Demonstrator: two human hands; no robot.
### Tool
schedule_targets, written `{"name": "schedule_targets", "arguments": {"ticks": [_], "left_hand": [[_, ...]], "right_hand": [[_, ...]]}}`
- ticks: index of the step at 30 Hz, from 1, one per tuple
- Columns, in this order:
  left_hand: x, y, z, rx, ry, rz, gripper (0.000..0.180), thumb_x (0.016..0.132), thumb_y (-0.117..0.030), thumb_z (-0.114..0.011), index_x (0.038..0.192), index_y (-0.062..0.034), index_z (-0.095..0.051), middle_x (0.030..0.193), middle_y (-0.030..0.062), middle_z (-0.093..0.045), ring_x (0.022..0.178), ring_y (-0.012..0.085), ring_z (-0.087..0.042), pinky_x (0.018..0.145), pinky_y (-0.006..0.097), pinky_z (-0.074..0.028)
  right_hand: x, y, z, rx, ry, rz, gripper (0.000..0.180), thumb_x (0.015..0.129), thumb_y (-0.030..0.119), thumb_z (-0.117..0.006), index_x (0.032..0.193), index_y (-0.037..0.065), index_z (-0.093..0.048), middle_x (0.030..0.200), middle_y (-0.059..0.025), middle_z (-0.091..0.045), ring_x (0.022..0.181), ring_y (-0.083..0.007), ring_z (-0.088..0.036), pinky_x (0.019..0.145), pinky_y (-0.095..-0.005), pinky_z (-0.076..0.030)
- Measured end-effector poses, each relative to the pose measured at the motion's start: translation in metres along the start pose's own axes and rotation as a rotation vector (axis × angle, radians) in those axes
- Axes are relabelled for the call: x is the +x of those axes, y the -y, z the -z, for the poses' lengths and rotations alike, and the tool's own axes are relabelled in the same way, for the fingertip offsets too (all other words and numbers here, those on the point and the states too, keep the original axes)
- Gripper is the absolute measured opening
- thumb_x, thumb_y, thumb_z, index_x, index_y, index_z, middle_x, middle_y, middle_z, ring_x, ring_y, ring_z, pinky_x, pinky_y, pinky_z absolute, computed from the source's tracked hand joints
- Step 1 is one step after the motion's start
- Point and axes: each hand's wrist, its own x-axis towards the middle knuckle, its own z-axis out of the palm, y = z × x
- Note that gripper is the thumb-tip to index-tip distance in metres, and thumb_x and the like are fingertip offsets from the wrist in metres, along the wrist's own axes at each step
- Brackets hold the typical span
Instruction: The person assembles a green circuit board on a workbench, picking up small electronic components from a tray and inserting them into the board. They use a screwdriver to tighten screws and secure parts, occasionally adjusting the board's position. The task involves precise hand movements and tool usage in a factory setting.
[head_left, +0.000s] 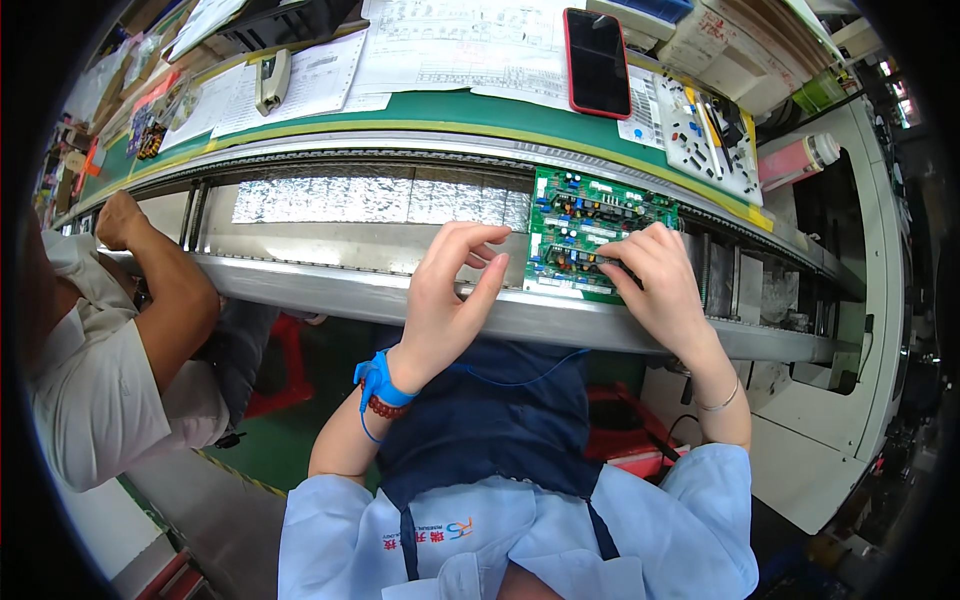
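A green circuit board crowded with small components lies across the metal rails of a conveyor, right of centre. My right hand is over the board's right part, fingers curled, with thumb and index finger close together at the components. Whatever is between those fingertips is too small to make out. Just left of the board, my left hand hovers above the near rail. Its thumb and fingers are apart and nothing shows between them. A blue wrist strap with a cord circles my left wrist.
Beyond the conveyor are printed sheets, a stapler, a red-cased phone and a tray of loose components. A pink bottle stands at right. On the left, a co-worker's arm rests by the conveyor.
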Motion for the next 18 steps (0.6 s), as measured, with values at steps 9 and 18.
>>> {"name": "schedule_targets", "arguments": {"ticks": [9,18], "left_hand": [[-0.001,0.003,-0.004,0.006,-0.007,-0.023,0.023,0.084,0.002,-0.06,0.107,-0.0021,-0.06,0.097,0.0097,-0.059,0.079,0.0166,-0.059,0.069,0.027,-0.047],[-0.002,0.002,-0.004,0.071,0.004,-0.059,0.024,0.083,0.005,-0.059,0.106,-0.0017,-0.06,0.097,0.0097,-0.058,0.078,0.0162,-0.058,0.07,0.027,-0.048]], "right_hand": [[-0.012,0.002,0.0,-0.123,-0.052,0.045,0.017,0.069,0.006,-0.073,0.085,0.007,-0.067,0.077,-0.0023,-0.056,0.075,-0.0211,-0.052,0.07,-0.0338,-0.039],[-0.013,-0.013,0.038,-0.065,-0.094,-0.126,0.032,0.076,0.01,-0.069,0.108,0.01,-0.064,0.089,-0.0048,-0.054,0.085,-0.0215,-0.051,0.076,-0.0332,-0.036]]}}
